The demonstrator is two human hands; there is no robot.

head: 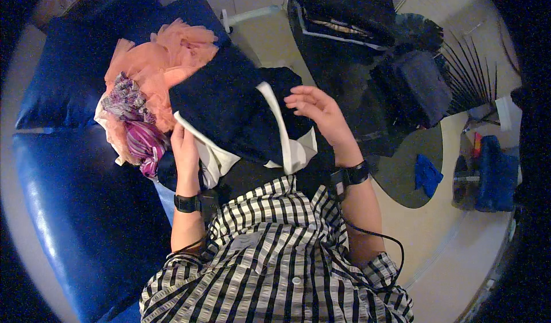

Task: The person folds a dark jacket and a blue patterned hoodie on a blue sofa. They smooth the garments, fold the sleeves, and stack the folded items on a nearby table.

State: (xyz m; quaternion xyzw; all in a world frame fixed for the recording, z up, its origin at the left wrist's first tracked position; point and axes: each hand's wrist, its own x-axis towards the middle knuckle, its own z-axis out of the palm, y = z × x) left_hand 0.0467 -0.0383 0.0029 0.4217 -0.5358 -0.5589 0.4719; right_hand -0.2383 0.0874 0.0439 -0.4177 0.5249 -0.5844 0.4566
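Observation:
A dark garment or cloth point(224, 107) with stiff white edge bands lies spread before me, over my lap. On its left side, my left hand point(185, 150) grips a white band point(206, 144), thumb on top and the other fingers largely hidden. A second white band point(277, 120) stands up along the right side, its lower end folded. Just beyond that band my right hand point(318, 110) is raised, fingers slightly apart and nothing visible in them. Whether its fingertips touch the dark fabric behind them, I cannot tell.
Left of me is a blue leather-like sofa point(77, 219). On it are a heap of coral tulle point(150, 60), a grey-purple crumpled cloth point(125, 99) and a magenta striped scarf point(148, 144). Dark clothes point(404, 90) are piled at right; a blue cloth point(427, 175) lies below them.

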